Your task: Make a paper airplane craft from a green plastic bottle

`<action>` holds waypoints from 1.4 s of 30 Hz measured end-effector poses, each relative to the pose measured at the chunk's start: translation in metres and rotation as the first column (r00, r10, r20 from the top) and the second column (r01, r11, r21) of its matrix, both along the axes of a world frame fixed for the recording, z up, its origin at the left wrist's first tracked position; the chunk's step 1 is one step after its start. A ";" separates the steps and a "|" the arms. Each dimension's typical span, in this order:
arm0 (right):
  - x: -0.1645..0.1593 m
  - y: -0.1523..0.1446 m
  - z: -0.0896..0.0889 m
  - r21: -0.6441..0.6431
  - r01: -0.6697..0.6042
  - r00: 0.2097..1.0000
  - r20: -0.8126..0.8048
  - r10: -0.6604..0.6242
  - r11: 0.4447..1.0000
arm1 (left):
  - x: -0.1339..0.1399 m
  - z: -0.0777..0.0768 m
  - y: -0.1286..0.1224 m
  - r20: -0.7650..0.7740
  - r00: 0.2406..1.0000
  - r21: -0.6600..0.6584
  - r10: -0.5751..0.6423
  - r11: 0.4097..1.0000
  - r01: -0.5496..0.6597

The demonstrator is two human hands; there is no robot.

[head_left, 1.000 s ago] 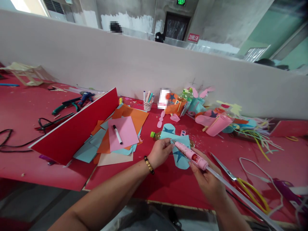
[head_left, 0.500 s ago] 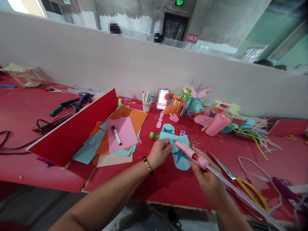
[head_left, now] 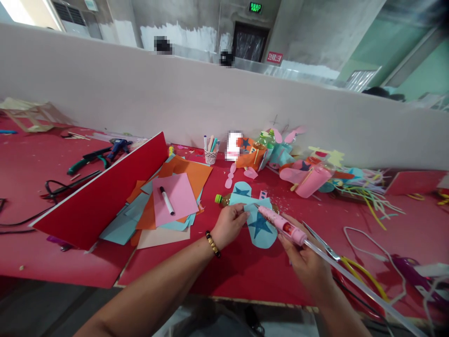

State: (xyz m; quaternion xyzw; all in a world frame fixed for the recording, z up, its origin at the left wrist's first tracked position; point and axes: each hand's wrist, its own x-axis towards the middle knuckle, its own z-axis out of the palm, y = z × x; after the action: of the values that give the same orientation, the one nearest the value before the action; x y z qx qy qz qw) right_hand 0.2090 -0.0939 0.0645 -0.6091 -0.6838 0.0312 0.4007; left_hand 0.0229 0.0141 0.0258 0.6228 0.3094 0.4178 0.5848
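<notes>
My left hand (head_left: 228, 228), with a beaded bracelet at the wrist, pinches the edge of a light-blue paper cutout (head_left: 261, 238) bearing a dark blue star. In my right hand (head_left: 308, 264) is a pink hot glue pen (head_left: 280, 222), a long clear glue stick (head_left: 354, 280) sticking out of its back. The pen's tip is close to the paper beside my left fingertips; whether they touch, I cannot tell. Under the cutout lies a plastic bottle (head_left: 224, 200) on its side, green cap to the left, wrapped in blue paper. A second star cutout (head_left: 242, 188) extends beyond it.
Yellow-handled scissors (head_left: 361, 278) lie right of my right hand, near a purple glue gun (head_left: 417, 276) and its white cord. Left are coloured paper sheets (head_left: 175, 199) with a marker (head_left: 167, 201) and a slanting red board (head_left: 105, 194). Decorated bottles (head_left: 314, 180) stand along the partition.
The view has shifted slightly, so the scene sits a little further left. Both hands keep nearly the same pose, with the glue pen still by the paper cutout.
</notes>
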 end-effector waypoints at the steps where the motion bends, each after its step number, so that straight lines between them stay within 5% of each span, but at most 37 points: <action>1: 0.001 0.000 0.000 0.005 0.006 1.000 0.001 -0.006 1.000 | 0.000 -0.001 0.000 -0.004 1.000 0.006 0.001 1.000 -0.001; 26: 0.030 -0.002 -0.007 0.028 0.192 0.980 0.044 -0.193 0.981 | 0.000 0.004 -0.002 0.005 1.000 0.009 -0.018 1.000 0.018; 42: 0.000 -0.002 -0.004 0.001 0.016 1.000 -0.006 -0.016 1.000 | 0.000 0.005 -0.003 0.045 0.997 -0.028 -0.060 0.998 0.061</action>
State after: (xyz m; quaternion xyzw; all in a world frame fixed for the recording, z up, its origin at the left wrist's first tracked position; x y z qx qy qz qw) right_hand 0.2091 -0.0956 0.0608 -0.6142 -0.6777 0.0295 0.4032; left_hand 0.0233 0.0112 0.0311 0.6139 0.2835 0.4088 0.6129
